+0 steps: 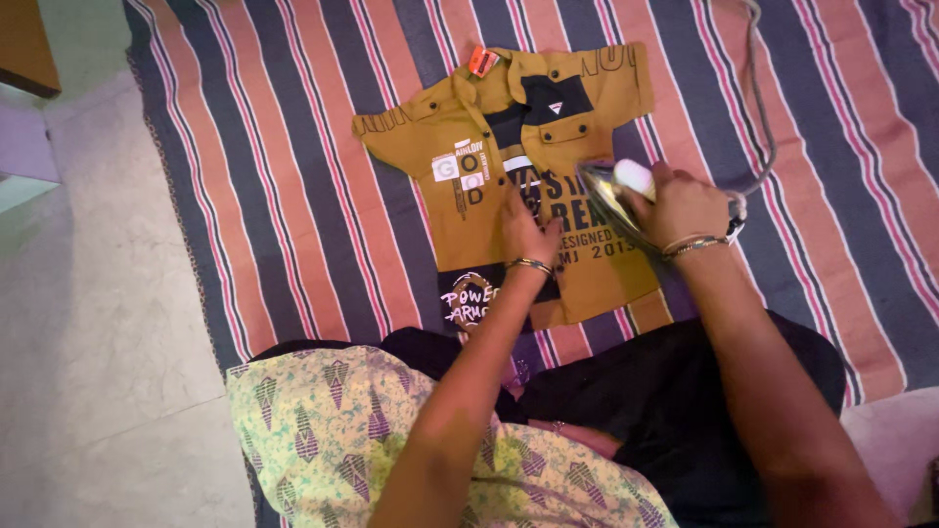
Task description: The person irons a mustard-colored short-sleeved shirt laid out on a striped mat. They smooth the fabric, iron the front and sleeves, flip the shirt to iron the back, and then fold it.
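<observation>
Closest to the lens, a patterned yellow-green garment (391,440) and dark cloth (665,391) cover the person's lap, both forearms reaching forward over them.

Beyond the lap, the left hand (526,233) lies flat on the lower middle of a small mustard-brown shirt (460,127), fingers together and extended, pressing the fabric down rather than holding anything; a bangle (531,264) circles the wrist. Just beside it, the right hand (682,207) is wrapped around the white handle of an iron (611,191), fingers curled tight about it, its shiny soleplate tipped up on the shirt's right side. A grey cord (763,117) runs from the iron's rear away over the mat.

Spread front-up, collar away from the person, the shirt lies on a striped mat (293,196) of orange, grey and pink bands. It looks light, thin and limp, likely to wrinkle or slide under a push, so a flat palm beside the iron's path seems the sound way to pin it. By contrast the iron looks heavy and rigid, safe only at its handle.

Farther left, pale tiled floor (98,293) borders the mat.
</observation>
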